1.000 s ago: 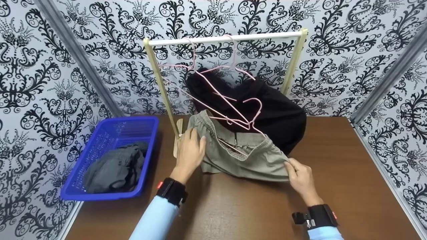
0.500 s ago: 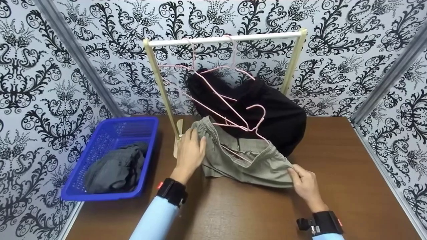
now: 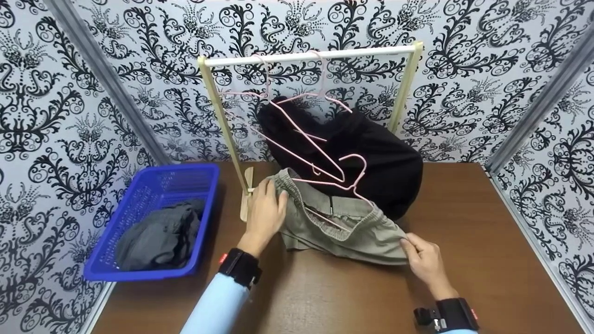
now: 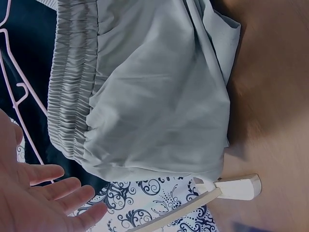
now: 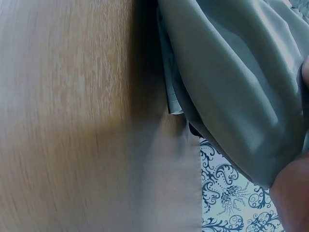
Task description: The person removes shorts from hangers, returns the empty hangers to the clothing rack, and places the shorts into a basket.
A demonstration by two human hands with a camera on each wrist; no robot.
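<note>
Grey-green shorts [image 3: 325,241] with a gathered elastic waistband hang over the table, waist opening up. Inside the waistband sits a pink hanger [image 3: 365,165], its hook rising above the opening. My right hand [image 3: 424,260] pinches the right side of the shorts and draws the fabric outward. At the left end of the waistband is my left hand [image 3: 267,211]. In the left wrist view its fingers [image 4: 63,191] are loosely extended beside the gathered waistband. The right wrist view shows fabric bunched at the right hand [image 5: 294,193], with most of its fingers out of frame.
A rack with a white bar [image 3: 297,56] stands behind, carrying pink hangers and a black garment [image 3: 394,157]. On the left, a blue basket [image 3: 139,274] holds a dark grey garment [image 3: 160,236]. Patterned walls enclose the wooden table [image 3: 325,301].
The shorts and their hanger have come down and closer to me. My right hand has shifted slightly right and nearer, still pinching the fabric. The left hand has barely moved.
</note>
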